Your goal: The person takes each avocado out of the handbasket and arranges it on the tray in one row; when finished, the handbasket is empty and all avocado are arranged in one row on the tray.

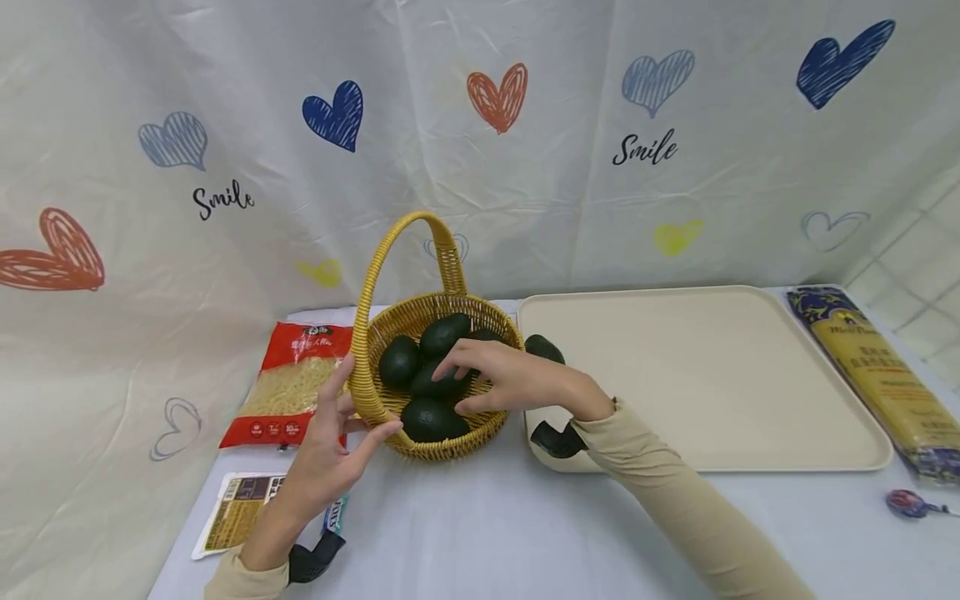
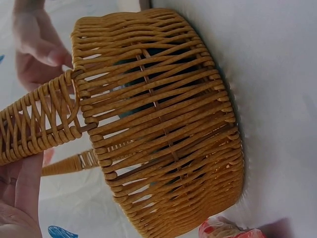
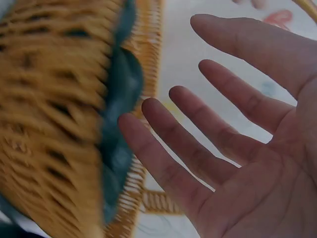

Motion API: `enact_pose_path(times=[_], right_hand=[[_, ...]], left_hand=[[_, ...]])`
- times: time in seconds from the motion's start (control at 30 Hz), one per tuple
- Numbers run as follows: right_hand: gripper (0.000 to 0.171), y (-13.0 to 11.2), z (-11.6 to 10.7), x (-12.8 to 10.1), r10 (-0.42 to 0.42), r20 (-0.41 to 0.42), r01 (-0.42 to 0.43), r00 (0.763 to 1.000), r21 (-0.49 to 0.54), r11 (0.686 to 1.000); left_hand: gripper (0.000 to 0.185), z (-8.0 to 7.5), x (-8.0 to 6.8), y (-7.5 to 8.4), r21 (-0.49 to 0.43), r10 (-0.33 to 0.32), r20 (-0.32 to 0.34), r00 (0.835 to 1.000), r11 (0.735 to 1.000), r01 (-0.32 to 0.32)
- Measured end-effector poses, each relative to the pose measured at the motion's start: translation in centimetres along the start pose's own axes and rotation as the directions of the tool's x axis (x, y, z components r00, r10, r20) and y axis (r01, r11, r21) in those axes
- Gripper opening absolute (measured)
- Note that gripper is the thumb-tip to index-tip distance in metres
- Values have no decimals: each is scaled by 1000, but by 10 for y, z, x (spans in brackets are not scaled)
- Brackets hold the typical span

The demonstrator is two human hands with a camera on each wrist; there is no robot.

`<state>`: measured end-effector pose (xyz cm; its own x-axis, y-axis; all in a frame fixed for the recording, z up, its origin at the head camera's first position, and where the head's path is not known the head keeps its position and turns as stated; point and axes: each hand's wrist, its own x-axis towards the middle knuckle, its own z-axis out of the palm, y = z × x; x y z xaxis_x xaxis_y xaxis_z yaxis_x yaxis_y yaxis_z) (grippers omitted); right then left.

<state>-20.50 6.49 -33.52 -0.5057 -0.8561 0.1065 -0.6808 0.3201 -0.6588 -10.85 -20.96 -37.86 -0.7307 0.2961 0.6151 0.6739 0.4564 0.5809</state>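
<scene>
A yellow wicker basket [image 1: 450,450] with a tall arched handle stands upright on the table, holding several dark green avocados [image 1: 433,419]. My left hand [image 1: 326,446] holds the basket at the foot of its handle, thumb by the front rim and fingers on the outer left side. Over the basket's right side hovers my right hand [image 1: 498,375], fingers spread and slightly bent above the avocados. The right wrist view shows that hand's palm [image 3: 262,183] bare, with nothing in it. Another avocado [image 1: 544,348] lies at the left edge of the beige tray [image 1: 705,383], partly hidden by my right wrist.
Left of the basket lies a red bag of pasta [image 1: 281,392]; a flat brown-and-white packet [image 1: 236,508] is nearer, partly behind my left forearm. A long yellow pasta pack [image 1: 877,367] lies along the tray's right side. A wrapped lollipop [image 1: 907,503] sits at the front right.
</scene>
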Motion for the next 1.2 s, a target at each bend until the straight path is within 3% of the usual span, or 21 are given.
enact_pose_path(times=[0.23, 0.4, 0.7, 1.2], right_hand=[[39, 3, 29, 15, 28, 47, -26, 999, -40, 999], [39, 3, 42, 20, 39, 26, -36, 999, -93, 995], [45, 7, 51, 26, 27, 0, -27, 1000, -120, 992], [53, 5, 52, 49, 102, 96, -89, 990, -127, 988]], left_hand=[[117, 0, 0, -1, 6, 7, 5, 1000, 1000, -7], [116, 1, 0, 0, 6, -3, 3, 1000, 1000, 3], [116, 1, -1, 1, 13, -15, -3, 1000, 1000, 15], [117, 1, -1, -1, 11, -3, 0, 1000, 1000, 3]])
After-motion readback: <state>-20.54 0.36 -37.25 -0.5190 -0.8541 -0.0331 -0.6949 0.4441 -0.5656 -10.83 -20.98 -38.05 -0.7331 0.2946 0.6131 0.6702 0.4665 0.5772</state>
